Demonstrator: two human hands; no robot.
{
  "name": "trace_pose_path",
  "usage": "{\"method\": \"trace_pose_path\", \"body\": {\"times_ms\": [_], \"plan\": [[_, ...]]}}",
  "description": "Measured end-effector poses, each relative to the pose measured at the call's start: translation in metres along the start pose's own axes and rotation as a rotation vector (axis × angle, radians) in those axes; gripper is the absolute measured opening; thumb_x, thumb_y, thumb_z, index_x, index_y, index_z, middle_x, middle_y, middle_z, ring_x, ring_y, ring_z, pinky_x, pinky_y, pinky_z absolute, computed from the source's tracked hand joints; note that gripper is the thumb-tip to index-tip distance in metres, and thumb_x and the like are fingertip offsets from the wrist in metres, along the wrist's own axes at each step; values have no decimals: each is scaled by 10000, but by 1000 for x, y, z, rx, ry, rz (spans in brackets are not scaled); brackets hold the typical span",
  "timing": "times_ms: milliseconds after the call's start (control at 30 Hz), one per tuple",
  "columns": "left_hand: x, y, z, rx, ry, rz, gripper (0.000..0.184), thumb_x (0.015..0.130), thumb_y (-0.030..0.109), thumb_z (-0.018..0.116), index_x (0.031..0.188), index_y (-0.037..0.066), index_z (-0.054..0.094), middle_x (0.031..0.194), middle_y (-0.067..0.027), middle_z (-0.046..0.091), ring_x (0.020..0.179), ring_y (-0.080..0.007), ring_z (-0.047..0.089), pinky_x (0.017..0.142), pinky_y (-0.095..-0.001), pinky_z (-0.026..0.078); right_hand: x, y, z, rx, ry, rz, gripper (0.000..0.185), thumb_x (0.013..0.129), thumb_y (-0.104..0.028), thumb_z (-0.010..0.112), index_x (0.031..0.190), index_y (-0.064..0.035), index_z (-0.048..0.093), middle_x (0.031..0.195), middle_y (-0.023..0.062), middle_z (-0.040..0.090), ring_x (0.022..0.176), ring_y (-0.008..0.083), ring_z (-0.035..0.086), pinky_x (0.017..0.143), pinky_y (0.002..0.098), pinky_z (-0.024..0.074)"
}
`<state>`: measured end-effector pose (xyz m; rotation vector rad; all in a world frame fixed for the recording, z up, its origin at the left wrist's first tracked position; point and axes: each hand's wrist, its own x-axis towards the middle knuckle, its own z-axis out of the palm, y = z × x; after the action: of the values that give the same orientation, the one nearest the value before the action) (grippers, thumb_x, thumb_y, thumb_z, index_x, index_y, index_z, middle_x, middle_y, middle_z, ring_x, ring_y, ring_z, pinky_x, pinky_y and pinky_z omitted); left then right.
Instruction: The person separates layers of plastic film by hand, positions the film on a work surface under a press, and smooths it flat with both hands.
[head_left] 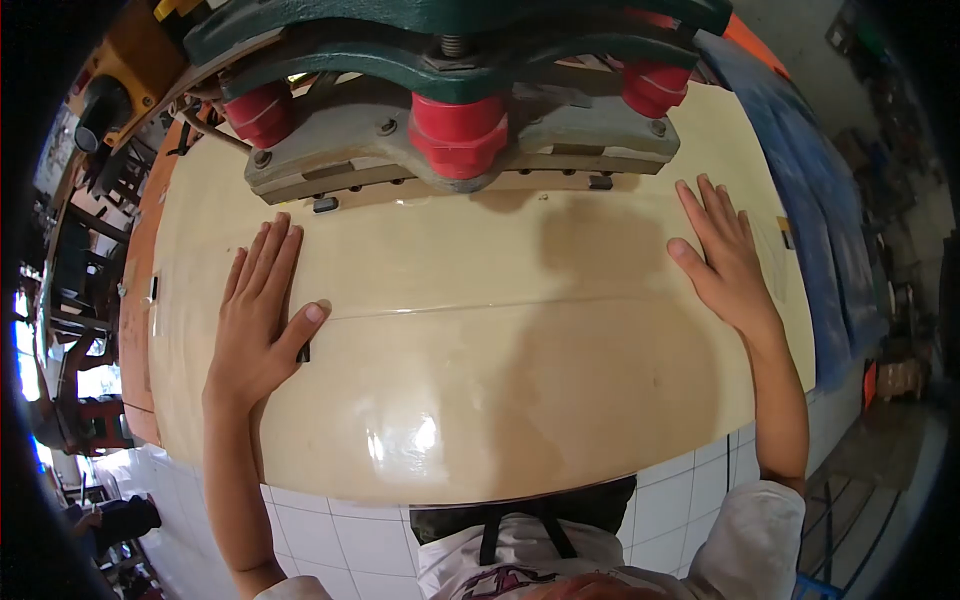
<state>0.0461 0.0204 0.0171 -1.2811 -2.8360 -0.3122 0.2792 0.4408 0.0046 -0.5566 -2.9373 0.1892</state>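
Observation:
My left hand rests palm down on a glossy cream-yellow sheet, fingers stretched forward and thumb out to the right. A small dark piece shows just under the heel of that thumb. On the right part of the same sheet lies my right hand, flat with its fingers spread and nothing in it. Ahead of both hands, a heavy press head in grey metal, with red cylinders under a dark green frame, hangs over the sheet's far part. A faint crease runs across the sheet between the hands.
Small dark blocks sit near the press head's front edge. Blue plastic sheeting drapes at the right. A yellow machine stands at the upper left. White floor tiles show below the sheet. At the far left sits a person.

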Motion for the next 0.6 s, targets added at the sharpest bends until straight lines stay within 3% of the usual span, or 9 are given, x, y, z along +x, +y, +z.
{"method": "trace_pose_path", "body": {"times_ms": [367, 600], "plan": [[-1, 0, -2, -10, -4, -11, 774, 877, 442, 526, 1517, 59, 322, 1592, -153, 263, 1488, -323, 196, 1209, -454, 107, 2, 0, 1, -28, -11, 6, 685, 962, -526, 483, 1524, -168, 325, 1587, 219, 220, 1473, 418, 168, 1166, 581, 100], [-2, -5, 0, -40, 15, -16, 828, 871, 452, 533, 1505, -20, 287, 1574, -228, 252, 1479, -350, 207, 1208, -459, 106, 2, -1, 2, -40, -25, -19, 672, 967, -482, 497, 1528, -161, 313, 1592, 198, 225, 1479, 399, 166, 1169, 574, 95]]}}
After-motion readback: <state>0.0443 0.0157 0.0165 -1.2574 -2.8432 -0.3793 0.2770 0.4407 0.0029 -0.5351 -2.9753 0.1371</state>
